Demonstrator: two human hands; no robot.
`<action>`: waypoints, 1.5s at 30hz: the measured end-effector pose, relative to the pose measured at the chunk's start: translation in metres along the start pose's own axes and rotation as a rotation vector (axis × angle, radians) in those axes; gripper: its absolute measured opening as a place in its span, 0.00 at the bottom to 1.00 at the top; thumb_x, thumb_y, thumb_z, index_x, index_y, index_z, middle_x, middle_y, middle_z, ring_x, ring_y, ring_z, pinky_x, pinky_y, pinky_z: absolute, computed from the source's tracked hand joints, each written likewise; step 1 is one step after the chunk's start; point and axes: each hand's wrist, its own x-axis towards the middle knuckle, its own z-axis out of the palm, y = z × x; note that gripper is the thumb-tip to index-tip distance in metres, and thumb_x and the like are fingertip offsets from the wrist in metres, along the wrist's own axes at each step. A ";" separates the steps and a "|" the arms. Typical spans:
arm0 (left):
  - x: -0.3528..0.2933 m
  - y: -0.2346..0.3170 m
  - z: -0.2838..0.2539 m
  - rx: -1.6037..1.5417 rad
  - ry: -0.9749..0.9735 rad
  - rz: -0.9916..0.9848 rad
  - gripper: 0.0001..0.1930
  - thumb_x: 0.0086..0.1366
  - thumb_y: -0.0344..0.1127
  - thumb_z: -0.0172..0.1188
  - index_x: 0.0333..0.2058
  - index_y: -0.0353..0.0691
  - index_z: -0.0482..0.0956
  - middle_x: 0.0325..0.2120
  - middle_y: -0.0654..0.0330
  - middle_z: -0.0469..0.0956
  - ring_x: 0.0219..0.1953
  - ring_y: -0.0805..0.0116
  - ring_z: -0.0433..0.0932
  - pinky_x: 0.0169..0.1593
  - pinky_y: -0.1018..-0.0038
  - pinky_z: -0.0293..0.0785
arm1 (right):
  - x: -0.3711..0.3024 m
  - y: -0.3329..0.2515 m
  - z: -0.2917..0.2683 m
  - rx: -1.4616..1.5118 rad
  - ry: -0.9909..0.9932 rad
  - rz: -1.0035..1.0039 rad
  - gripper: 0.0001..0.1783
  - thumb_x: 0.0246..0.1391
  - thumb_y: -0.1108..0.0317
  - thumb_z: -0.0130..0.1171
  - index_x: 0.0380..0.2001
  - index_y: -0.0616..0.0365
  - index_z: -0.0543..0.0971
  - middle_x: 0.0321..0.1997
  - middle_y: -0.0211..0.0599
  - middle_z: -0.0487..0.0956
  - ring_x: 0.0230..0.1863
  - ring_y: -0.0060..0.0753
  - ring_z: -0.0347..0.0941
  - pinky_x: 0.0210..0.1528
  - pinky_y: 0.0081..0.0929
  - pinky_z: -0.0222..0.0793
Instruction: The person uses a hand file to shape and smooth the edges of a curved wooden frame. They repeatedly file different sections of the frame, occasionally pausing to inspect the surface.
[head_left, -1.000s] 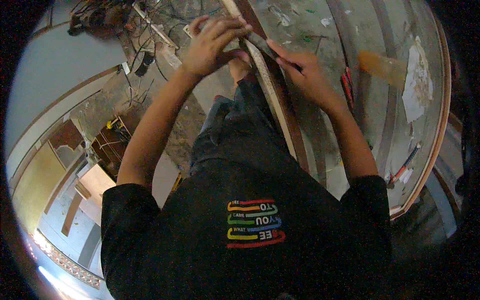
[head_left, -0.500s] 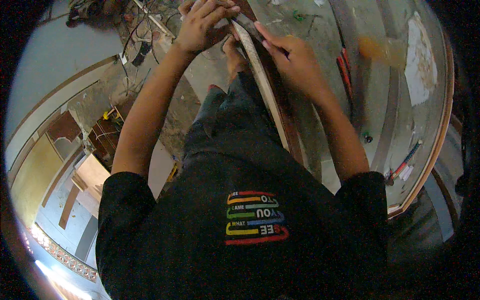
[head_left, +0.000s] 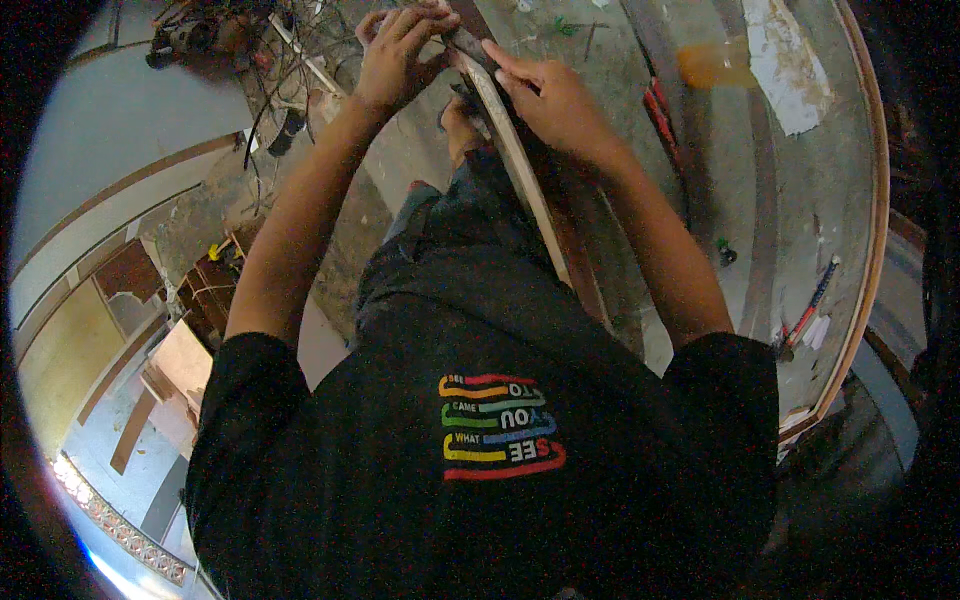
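Observation:
My left hand [head_left: 398, 58] is closed at the far end of a long pale-edged wooden strip [head_left: 515, 150], its fingers curled over a dark grey flat piece [head_left: 472, 46]. From the right, my right hand [head_left: 552, 100] pinches the near end of that piece, with the index finger stretched along it. The dark piece lies across the tip of the strip; its exact kind is unclear. Running back toward my body, the strip lies along the edge of a dark brown board [head_left: 580, 225].
On the grey work surface [head_left: 720, 180] to the right lie a red-handled tool [head_left: 660, 120], a torn white patch [head_left: 790, 75] and a slim red-and-blue tool [head_left: 812, 305]. Tangled cables [head_left: 290, 85] cover the floor at far left. My foot [head_left: 460, 125] is below the strip.
Both hands and the dark piece have shifted slightly left, still holding it at the strip's tip. The whole view has turned a little, so the bench items sit further left.

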 end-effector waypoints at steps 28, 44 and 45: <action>-0.019 0.046 -0.004 -0.004 -0.023 0.059 0.29 0.51 0.43 0.70 0.56 0.60 0.77 0.53 0.72 0.76 0.55 0.68 0.73 0.59 0.59 0.56 | -0.039 -0.001 -0.025 -0.015 -0.101 0.041 0.23 0.66 0.66 0.53 0.63 0.48 0.73 0.32 0.14 0.75 0.30 0.16 0.60 0.35 0.23 0.63; -0.032 0.036 0.012 -0.004 0.095 -0.038 0.22 0.45 0.44 0.73 0.43 0.59 0.83 0.45 0.73 0.78 0.47 0.67 0.76 0.50 0.61 0.60 | -0.042 -0.023 -0.021 -0.118 -0.144 0.111 0.21 0.65 0.62 0.55 0.60 0.43 0.76 0.35 0.48 0.77 0.33 0.40 0.73 0.40 0.33 0.70; -0.032 0.037 0.010 -0.003 0.084 -0.024 0.22 0.45 0.43 0.73 0.43 0.59 0.83 0.46 0.74 0.78 0.48 0.67 0.76 0.51 0.61 0.59 | -0.042 -0.022 -0.018 -0.106 -0.132 0.108 0.20 0.64 0.61 0.55 0.59 0.42 0.77 0.42 0.52 0.82 0.36 0.50 0.81 0.43 0.37 0.74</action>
